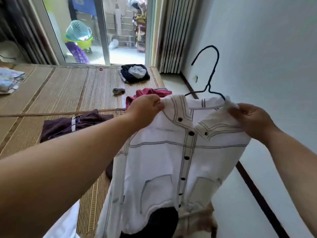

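Left hand [145, 109] and right hand [252, 118] pinch-tight on white shirt [154, 160] shoulders; hanger [209, 86] arms mostly unseen inside.

Both bare forearms reach forward and up; left grip [145, 109] pinches, fingers curled; right grip [252, 119] pinches likewise.

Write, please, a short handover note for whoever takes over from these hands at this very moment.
Left hand: grips the white shirt at one shoulder.
Right hand: pinches the other shoulder.
Things: shirt held up in the air, front towards the camera, buttoned down the front; dark wire hanger inside its neck, hook sticking up.
Done: hanger is in the shirt.
Left: probably straighten the shoulders on the hanger, then hang it up; a maroon garment and a red garment lie on the woven mat behind.
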`<state>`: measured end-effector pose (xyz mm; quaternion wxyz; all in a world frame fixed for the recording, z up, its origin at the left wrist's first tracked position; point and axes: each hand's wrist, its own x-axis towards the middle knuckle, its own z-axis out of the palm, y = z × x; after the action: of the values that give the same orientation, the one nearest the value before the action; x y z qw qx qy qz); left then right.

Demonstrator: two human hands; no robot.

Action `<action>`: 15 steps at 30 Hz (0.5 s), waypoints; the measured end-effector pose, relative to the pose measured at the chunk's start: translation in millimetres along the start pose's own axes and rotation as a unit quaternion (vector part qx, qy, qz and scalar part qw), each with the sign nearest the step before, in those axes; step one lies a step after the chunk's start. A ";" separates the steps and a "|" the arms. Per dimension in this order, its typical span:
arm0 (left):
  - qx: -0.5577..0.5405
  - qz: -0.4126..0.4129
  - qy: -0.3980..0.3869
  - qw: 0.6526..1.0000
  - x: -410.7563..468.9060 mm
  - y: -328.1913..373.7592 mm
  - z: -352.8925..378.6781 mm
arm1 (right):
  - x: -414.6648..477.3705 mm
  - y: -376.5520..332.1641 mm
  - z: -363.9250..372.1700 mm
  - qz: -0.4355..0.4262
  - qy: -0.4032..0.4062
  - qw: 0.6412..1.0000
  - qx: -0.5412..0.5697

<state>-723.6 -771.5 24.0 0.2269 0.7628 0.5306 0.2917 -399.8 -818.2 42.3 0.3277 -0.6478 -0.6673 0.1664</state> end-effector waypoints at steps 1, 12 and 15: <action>0.006 0.017 0.001 1.000 1.2 16.9 -6.0 | -4.7 -4.7 -17.1 -0.005 0.015 1.000 -0.005; 0.071 0.105 -0.017 0.992 40.9 142.9 36.8 | -12.3 51.9 -137.0 -0.023 0.113 0.991 -0.071; 0.073 0.106 -0.007 0.992 67.0 174.2 83.9 | -0.6 99.9 -169.3 -0.027 0.133 0.987 -0.083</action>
<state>-530.3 -769.7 91.0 0.1423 0.8312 0.4652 0.2692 -213.8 -842.5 101.1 0.3634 -0.6708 -0.6463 0.0141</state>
